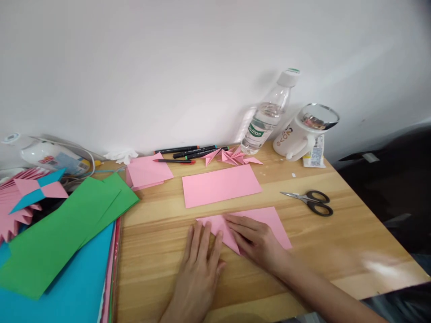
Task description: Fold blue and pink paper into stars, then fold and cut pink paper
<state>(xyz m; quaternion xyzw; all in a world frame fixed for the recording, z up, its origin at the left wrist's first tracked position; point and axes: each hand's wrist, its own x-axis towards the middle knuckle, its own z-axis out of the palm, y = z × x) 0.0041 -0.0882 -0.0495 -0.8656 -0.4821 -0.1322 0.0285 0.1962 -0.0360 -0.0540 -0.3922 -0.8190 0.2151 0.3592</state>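
A partly folded pink paper (269, 222) lies on the wooden table (336, 251) in front of me. My left hand (200, 260) rests flat on its left end, fingers stretched out. My right hand (256, 240) presses its fingers flat along a diagonal fold in the middle of the sheet. A second, flat pink sheet (220, 185) lies just behind it. Neither hand grips anything.
Black-handled scissors (311, 202) lie to the right. Markers (190, 151), small folded pink pieces (232, 157), a water bottle (267, 114) and a white mug (303, 132) stand along the wall. Green (67, 224) and blue paper (77, 291) and pink squares (146, 172) lie left.
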